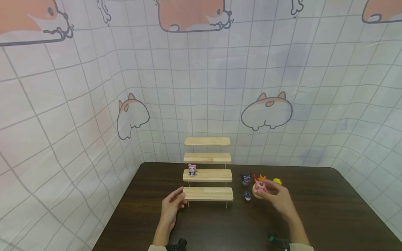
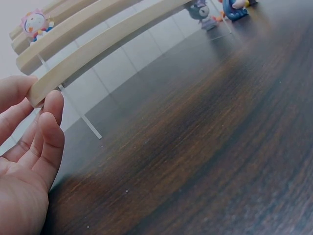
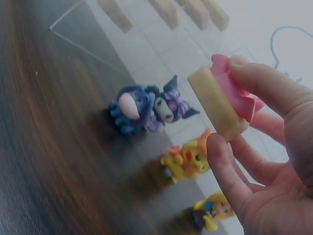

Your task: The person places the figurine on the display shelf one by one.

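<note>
A wooden four-tier display stand stands on the dark table. At the left end of its lowest plank, my left hand pinches the wood between thumb and fingers, as the left wrist view shows. My right hand holds a pink figurine with a thick cream base, lifted above the table to the right of the stand. A small pink-hatted figurine sits at the left of the second plank from the bottom.
Around the right hand stand a blue donkey figurine, a dark-eared purple figurine, a yellow-orange figurine and a yellow-haired one. Behind the table hangs a white gridded cloth printed with cartoon dogs.
</note>
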`<state>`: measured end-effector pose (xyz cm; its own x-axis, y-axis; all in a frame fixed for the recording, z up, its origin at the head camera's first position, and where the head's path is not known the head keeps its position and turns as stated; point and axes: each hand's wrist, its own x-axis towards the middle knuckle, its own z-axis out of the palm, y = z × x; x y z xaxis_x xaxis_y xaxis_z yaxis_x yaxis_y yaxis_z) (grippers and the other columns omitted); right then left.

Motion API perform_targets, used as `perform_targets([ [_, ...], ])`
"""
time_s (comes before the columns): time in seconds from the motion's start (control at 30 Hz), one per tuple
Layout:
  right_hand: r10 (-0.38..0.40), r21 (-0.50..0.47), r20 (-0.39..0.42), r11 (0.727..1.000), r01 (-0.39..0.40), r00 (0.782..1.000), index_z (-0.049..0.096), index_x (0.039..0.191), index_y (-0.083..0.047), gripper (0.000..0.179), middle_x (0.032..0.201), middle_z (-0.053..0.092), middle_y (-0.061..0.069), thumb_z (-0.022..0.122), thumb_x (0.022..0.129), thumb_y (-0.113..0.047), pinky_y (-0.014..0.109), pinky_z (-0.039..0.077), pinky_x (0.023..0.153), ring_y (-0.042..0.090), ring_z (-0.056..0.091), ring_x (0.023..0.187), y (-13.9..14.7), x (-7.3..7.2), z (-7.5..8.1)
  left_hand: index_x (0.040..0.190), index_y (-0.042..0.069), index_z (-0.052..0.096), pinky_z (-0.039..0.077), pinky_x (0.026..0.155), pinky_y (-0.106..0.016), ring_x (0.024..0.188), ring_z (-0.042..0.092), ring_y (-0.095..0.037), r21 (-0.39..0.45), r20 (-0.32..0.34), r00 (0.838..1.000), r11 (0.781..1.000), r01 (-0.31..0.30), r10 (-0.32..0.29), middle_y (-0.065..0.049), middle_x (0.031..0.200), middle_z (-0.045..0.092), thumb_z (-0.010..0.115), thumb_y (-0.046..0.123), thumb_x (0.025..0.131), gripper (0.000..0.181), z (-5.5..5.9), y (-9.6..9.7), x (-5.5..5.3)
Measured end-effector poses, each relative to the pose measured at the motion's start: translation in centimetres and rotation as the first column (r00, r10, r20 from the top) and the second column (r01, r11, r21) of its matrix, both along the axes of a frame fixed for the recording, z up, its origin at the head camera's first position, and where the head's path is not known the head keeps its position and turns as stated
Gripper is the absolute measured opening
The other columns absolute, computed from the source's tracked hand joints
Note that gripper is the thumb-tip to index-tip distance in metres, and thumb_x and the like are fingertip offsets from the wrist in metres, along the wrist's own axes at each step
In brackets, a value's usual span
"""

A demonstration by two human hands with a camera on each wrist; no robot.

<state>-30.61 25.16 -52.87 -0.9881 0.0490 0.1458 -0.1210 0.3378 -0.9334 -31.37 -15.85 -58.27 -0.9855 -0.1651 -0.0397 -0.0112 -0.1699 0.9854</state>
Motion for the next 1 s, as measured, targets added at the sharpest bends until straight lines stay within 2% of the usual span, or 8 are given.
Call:
perform_targets([
  [0.17,0.008,-0.003,-0.012,1.0,-0.008,1.0,0.063,0.135,-0.002,0.054,0.132,0.064,0.027,0.083,0.087,-0.019,0.023,0.055,0.079,0.016,0.07,0.1,-1.0,0.0,0.6,0.14,0.002,0.061,0.056,0.067,-0.022,0.075,0.069,-0.01,0.007,0.003,1.0,1.0,0.0,0.0,0.004,0.091,0.07,0.072,0.02,0.097,0.047,0.0,0.0,0.0],
  [0.37,0.009,-0.012,-0.009,1.0,-0.009,1.0,0.065,0.133,-0.005,0.056,0.134,0.065,0.023,0.086,0.084,-0.023,0.023,0.056,0.078,0.024,0.07,0.102,-2.3,0.1,1.4,0.139,0.003,0.062,0.056,0.067,-0.022,0.075,0.069,-0.01,0.012,0.003,1.0,1.0,-0.002,0.002,0.004,0.089,0.069,0.072,0.019,0.097,0.047,0.1,0.1,0.0],
  [0.63,0.068,-0.069,-0.002,0.995,-0.068,0.998,0.063,0.137,-0.006,0.059,0.139,0.061,0.021,0.086,0.084,-0.02,0.024,0.057,0.079,0.021,0.068,0.105,-4.2,0.6,2.3,0.139,0.003,0.062,0.056,0.067,-0.023,0.076,0.069,-0.01,0.011,0.009,1.0,1.0,0.004,-0.004,0.003,0.09,0.07,0.073,0.021,0.097,0.047,0.0,0.0,0.0],
  [0.8,0.084,-0.063,-0.038,0.994,-0.087,0.996,0.064,0.135,-0.008,0.058,0.131,0.065,0.021,0.087,0.083,-0.019,0.028,0.058,0.073,0.021,0.068,0.097,-6.0,0.7,2.3,0.14,0.002,0.061,0.056,0.067,-0.023,0.075,0.069,-0.01,0.019,0.005,1.0,1.0,0.005,-0.005,0.004,0.09,0.071,0.071,0.019,0.097,0.047,0.0,0.1,0.0],
  [1.0,0.104,-0.052,-0.088,0.993,-0.109,0.991,0.068,0.13,-0.007,0.055,0.122,0.071,0.016,0.089,0.08,-0.018,0.025,0.057,0.07,0.019,0.068,0.093,-8.3,0.7,2.4,0.138,0.002,0.063,0.056,0.066,-0.022,0.075,0.069,-0.01,0.019,0.007,1.0,1.0,-0.006,0.006,0.003,0.09,0.072,0.072,0.018,0.097,0.045,0.0,0.1,-0.1],
])
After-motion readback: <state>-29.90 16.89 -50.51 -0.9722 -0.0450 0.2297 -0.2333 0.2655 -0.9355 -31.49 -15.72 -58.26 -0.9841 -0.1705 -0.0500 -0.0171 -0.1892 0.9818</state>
